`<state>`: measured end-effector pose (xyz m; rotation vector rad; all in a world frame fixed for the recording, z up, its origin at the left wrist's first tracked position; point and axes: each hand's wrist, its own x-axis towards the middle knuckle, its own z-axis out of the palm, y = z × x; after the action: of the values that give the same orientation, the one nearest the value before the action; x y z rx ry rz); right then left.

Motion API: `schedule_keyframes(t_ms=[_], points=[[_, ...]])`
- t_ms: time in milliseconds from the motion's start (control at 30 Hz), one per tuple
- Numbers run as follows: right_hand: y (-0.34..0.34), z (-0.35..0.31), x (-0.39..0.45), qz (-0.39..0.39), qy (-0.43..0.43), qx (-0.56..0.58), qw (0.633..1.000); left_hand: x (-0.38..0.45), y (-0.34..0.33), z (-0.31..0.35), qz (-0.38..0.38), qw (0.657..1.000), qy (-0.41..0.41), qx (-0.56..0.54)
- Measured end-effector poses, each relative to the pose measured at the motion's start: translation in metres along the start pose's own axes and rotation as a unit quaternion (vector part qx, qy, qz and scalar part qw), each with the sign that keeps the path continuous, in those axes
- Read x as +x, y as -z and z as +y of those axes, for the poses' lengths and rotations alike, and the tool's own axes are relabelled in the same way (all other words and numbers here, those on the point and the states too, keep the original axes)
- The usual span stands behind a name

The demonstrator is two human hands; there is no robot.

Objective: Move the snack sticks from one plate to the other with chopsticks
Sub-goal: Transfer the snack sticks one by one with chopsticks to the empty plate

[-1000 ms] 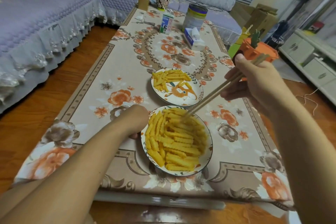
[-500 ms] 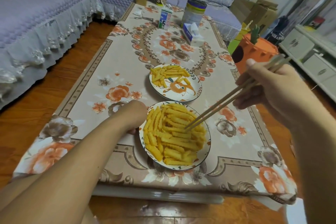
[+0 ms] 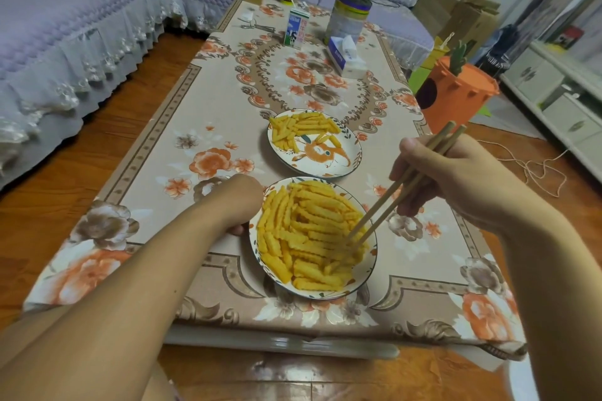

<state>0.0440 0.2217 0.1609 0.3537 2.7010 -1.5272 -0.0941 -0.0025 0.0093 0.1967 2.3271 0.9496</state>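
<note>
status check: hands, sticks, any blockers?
Right hand grips chopsticks, tips down among snack sticks on near plate. Left hand rests at that plate's left rim, grip hidden. Far plate partly filled; path between plates unobstructed.

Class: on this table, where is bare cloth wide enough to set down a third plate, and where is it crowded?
Free: the cloth left of the far plate, and the stretch between that plate and the milk carton. Crowded: around the near plate, flanked by left hand and right hand.
</note>
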Motion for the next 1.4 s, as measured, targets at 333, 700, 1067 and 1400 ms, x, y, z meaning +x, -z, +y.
schedule_keyframes(t_ms=[333, 700, 1067, 1400], points=[[-0.007, -0.004, 0.002, 0.023, 0.011, 0.072, 0.997, 0.001, 0.000, 0.001, -0.014, 1.000, -0.002, -0.014], [0.012, 0.015, 0.047, 0.276, 0.026, 0.041, 0.960, 0.009, -0.004, -0.004, -0.013, 1.000, 0.001, -0.020], [-0.024, 0.042, 0.120, 0.344, 0.022, 0.016, 0.939, 0.001, 0.004, 0.001, -0.049, 0.998, -0.031, 0.033], [-0.004, -0.009, 0.049, 0.234, -0.048, 0.130, 0.962, -0.015, 0.009, 0.009, -0.022, 1.000, -0.006, 0.001]])
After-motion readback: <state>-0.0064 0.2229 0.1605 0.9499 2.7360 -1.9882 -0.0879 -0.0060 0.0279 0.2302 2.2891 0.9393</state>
